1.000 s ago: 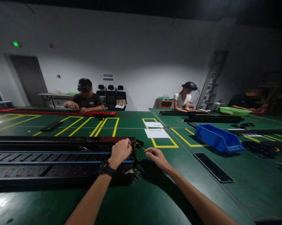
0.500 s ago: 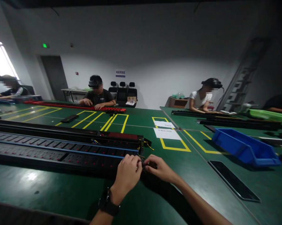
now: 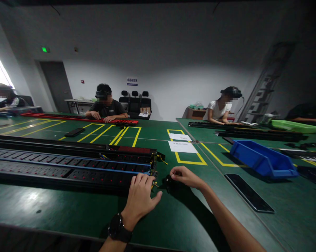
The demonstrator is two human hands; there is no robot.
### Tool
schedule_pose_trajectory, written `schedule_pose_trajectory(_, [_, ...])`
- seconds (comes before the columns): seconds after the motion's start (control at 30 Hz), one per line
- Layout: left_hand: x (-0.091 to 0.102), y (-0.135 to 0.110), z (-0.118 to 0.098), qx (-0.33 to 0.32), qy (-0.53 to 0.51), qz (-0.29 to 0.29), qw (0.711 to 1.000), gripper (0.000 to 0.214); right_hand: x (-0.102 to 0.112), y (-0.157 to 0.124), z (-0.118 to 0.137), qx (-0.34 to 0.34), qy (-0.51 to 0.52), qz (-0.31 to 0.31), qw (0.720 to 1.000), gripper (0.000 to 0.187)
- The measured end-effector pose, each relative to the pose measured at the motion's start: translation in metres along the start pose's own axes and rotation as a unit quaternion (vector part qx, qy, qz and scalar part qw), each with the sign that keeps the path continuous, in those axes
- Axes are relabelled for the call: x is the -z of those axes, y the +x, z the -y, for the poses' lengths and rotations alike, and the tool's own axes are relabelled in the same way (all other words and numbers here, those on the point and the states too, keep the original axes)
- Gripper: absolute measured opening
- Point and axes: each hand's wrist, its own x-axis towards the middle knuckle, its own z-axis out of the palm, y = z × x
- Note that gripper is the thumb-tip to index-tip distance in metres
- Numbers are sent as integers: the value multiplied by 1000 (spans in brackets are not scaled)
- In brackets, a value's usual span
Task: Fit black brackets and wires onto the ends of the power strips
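My left hand (image 3: 141,197), a watch at its wrist, lies over the right end of the nearest black power strip (image 3: 95,179). Its thumb is spread apart from the fingers. Yellow wires (image 3: 155,184) stick out of the strip's end beside my fingertips. Just right of that end, my right hand (image 3: 184,176) pinches a small black part (image 3: 169,182) between thumb and fingertips. The part is dark and its exact kind is unclear. Behind lies another long black strip (image 3: 131,150) with wires at its end.
A blue bin (image 3: 263,159) and a dark phone-like slab (image 3: 248,192) are on the green table at right. Paper sheets (image 3: 183,147) lie within yellow tape. Co-workers (image 3: 108,105) sit across the table, one near a green tray (image 3: 294,126).
My right hand has drawn away to the right from the strip's end with the small black part. My left hand has loosened, its thumb now spread. The view has shifted slightly.
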Motion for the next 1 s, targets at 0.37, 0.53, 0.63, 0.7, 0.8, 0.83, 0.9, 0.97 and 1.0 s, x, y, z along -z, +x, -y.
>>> schedule_pose_trajectory(0.37, [-7, 6, -6, 26, 60, 5, 998, 24, 6, 2, -32, -62, -114, -101, 986, 24])
schedule_pose_trajectory(0.53, [-10, 8, -6, 25, 77, -6, 997, 20, 4, 5, -38, -61, -173, -135, 974, 18])
schedule_pose_trajectory(0.63, [-10, 8, -6, 24, 81, -10, 996, 18, 1, 7, -41, -54, -194, -151, 968, 17])
schedule_pose_trajectory(0.7, [-10, 8, -7, 26, 80, -10, 996, 18, 0, 8, -43, -50, -195, -162, 966, 15])
schedule_pose_trajectory(0.8, [-9, 8, -7, 26, 72, -7, 997, 17, -2, 9, -45, -46, -193, -174, 964, 10])
schedule_pose_trajectory(0.83, [-8, 8, -7, 25, 69, -6, 997, 16, -2, 9, -45, -46, -195, -176, 964, 9])
schedule_pose_trajectory(0.9, [-8, 9, -8, 25, 65, -4, 998, 15, -2, 9, -43, -45, -200, -179, 962, 9])
schedule_pose_trajectory(0.97, [-7, 9, -8, 31, 67, -2, 997, 15, -3, 8, -38, -45, -213, -193, 957, 11])
schedule_pose_trajectory(1.0, [-7, 9, -8, 35, 69, -1, 997, 15, -4, 8, -33, -46, -225, -204, 952, 12])
